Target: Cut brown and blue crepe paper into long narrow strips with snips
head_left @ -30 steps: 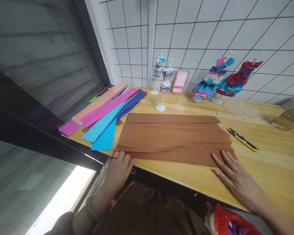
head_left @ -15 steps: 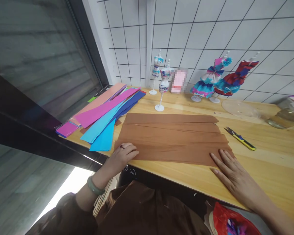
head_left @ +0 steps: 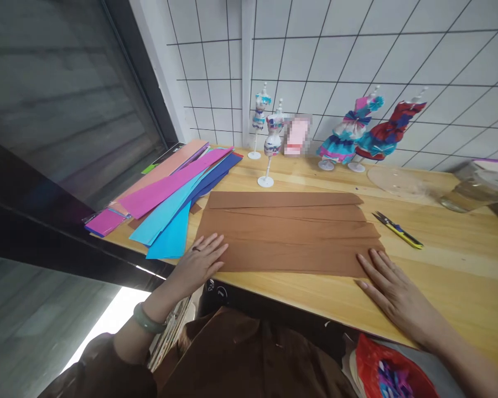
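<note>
Brown paper strips (head_left: 290,232) lie flat and overlapping on the wooden table (head_left: 452,276), forming a wide sheet in front of me. My left hand (head_left: 199,262) rests on the lower left corner of the brown paper, fingers spread, holding nothing. At the lower right corner, my right hand (head_left: 392,296) lies flat with its fingertips on the paper's edge, also holding nothing. Yellow and black thread snips (head_left: 398,229) lie to the right of the paper.
Pink, blue and peach paper strips (head_left: 166,193) are piled at the left. Small mannequins (head_left: 273,141) and dressed figures (head_left: 344,138) stand at the back. A clear disc (head_left: 396,182) and a glass jar (head_left: 460,199) are at the right, a red bag (head_left: 367,359) below the front edge.
The fingers of my left hand have straightened and spread on the paper. My right hand remains flat at the right corner. The whole view has shifted slightly.
</note>
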The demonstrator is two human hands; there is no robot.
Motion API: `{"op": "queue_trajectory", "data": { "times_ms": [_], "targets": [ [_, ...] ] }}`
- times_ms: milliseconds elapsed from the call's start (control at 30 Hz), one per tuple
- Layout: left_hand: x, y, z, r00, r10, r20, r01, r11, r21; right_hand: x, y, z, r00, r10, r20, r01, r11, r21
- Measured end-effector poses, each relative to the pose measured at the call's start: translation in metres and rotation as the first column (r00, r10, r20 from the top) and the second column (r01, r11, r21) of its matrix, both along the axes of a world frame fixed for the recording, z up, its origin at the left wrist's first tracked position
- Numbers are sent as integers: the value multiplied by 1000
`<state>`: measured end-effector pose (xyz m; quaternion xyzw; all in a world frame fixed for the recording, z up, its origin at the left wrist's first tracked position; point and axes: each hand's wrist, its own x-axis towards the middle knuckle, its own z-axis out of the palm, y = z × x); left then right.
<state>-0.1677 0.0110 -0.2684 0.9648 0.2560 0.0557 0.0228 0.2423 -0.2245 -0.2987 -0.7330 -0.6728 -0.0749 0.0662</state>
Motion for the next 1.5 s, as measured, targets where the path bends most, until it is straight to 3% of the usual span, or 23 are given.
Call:
{"op": "queue_trajectory", "data": {
  "times_ms": [200,300,367,433,533,600,667,767,867,1000,1200,1333,1500],
  "targets": [
    [-1,-3,0,999,27,-28,-23,989,145,4,-4,4,993,-102,54,105,993,-55],
    [-1,-2,-2,1000,7,-30,-1,985,171,-19,8,15,977,-197,80,200,979,-33],
    [-2,0,-5,1000,-11,-24,16,982,188,-51,24,25,981,-185,50,186,983,-6],
    [-2,3,-8,1000,-25,-17,28,979,203,-91,44,34,997,-74,-21,75,997,14],
    [-3,6,-12,999,-45,-23,49,974,220,-149,73,42,963,221,-154,-224,975,-2],
    [-3,6,-12,998,-59,-29,64,971,230,-174,85,43,910,348,-225,-359,933,-11],
    [-3,7,-13,998,-62,-22,66,969,239,-181,89,41,887,378,-265,-398,917,-22],
    [-3,8,-14,998,-57,-6,57,966,252,-164,83,38,896,335,-291,-363,931,-44],
    [-3,9,-16,998,-70,4,66,963,261,-128,70,36,927,254,-275,-288,953,-90],
    [-2,10,-16,994,-100,47,86,964,253,-74,50,35,977,70,-199,-100,985,-144],
    [-1,9,-13,986,-132,100,106,967,231,-13,22,23,982,-143,-122,123,980,-156],
    [1,9,-11,985,-142,93,115,962,249,6,14,15,977,-186,-104,172,976,-135],
    [-1,8,-14,994,-97,40,84,965,249,8,14,12,982,-167,-84,157,981,-115]
  ]
}}
